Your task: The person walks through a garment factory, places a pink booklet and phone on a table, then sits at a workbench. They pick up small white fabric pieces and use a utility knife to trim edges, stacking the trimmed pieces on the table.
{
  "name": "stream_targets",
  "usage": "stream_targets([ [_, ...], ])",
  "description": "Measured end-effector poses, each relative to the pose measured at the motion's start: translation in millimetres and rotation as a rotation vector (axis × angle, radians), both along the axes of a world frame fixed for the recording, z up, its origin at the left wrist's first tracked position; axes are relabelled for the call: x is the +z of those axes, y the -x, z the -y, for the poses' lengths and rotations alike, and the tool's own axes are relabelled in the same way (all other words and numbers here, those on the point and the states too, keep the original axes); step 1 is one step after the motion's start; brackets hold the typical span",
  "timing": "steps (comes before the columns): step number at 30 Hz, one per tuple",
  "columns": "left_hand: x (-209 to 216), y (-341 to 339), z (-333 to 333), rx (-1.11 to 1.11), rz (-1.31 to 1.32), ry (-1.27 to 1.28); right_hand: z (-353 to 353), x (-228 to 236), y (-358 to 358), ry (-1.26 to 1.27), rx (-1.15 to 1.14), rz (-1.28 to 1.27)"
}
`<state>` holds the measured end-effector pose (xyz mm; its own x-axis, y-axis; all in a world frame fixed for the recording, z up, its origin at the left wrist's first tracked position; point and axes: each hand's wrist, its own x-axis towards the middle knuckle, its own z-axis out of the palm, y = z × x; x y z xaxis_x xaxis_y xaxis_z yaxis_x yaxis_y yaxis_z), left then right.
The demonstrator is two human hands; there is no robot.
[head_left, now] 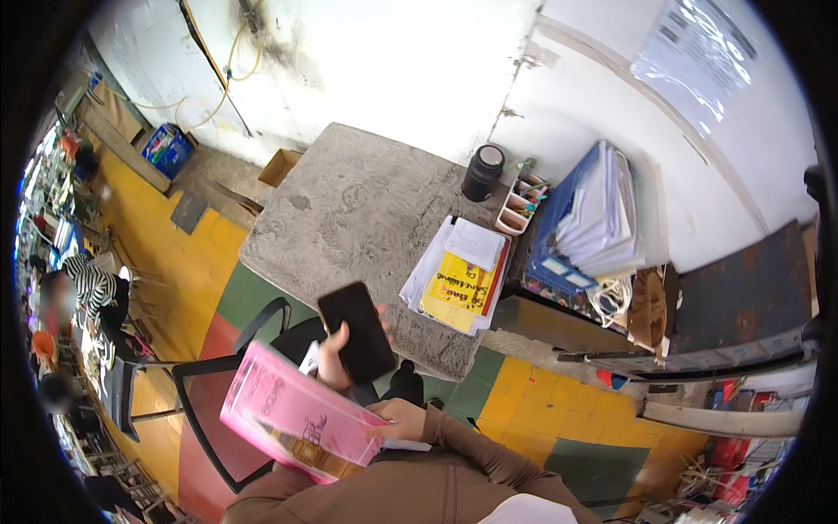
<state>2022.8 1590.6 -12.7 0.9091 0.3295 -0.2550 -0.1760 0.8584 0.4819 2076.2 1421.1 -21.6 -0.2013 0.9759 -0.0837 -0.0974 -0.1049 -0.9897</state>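
My left hand (332, 362) is closed around a black smartphone (356, 334), its dark face turned up. The thumb lies along the phone's left edge and fingertips show at the right edge. In my right hand (401, 421) is a pink booklet (297, 410), gripped by its right edge. The booklet is tilted in front of my body and hides my left forearm. Something white shows behind the booklet beside my left hand; I cannot make out what it is. Both hands are just in front of the near edge of a grey stone-like table (340, 201).
A stack of papers with a yellow sheet (458, 284) lies on the table. Behind it stand a black jar (483, 173), a pen tray (521, 205) and blue binders (567, 227). A black chair (209, 410) is at my left. People work farther left, one in stripes (92, 284).
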Motion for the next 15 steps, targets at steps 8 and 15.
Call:
stream_targets([
  [8, -145, -86, -158, -0.088, 0.043, 0.292, -43, -6, -76, 0.328, -0.374, -0.177],
  [15, -191, -68, -205, 0.336, -0.369, 0.134, -103, -17, -129, -0.008, -0.548, 0.664],
])
